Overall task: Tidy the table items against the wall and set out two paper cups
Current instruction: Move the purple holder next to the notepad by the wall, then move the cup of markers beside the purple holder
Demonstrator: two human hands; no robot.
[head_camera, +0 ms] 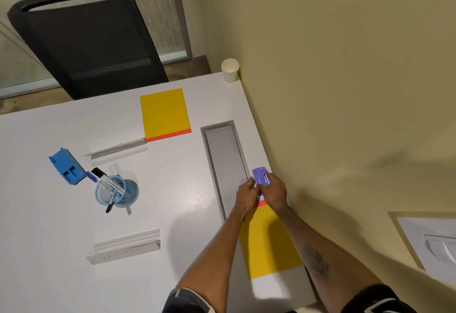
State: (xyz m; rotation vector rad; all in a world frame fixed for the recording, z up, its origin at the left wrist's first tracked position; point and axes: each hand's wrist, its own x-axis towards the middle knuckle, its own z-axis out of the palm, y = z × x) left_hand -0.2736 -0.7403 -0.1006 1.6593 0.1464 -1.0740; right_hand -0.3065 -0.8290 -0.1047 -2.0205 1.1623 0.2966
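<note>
Both hands, left hand (245,195) and right hand (275,193), were closed around the purple stapler (260,177) at centre-right beside the wall (345,90); advisably it should be seated square, clear of the tabletop (61,238) recess.

A cup (230,70) stands in the table's (61,214) far corner, against the wall (345,90).

Two bare forearms reach forward side by side, the left hand (245,195) and right hand (275,191) meeting, fingers curled closed in a shared grip.
</note>
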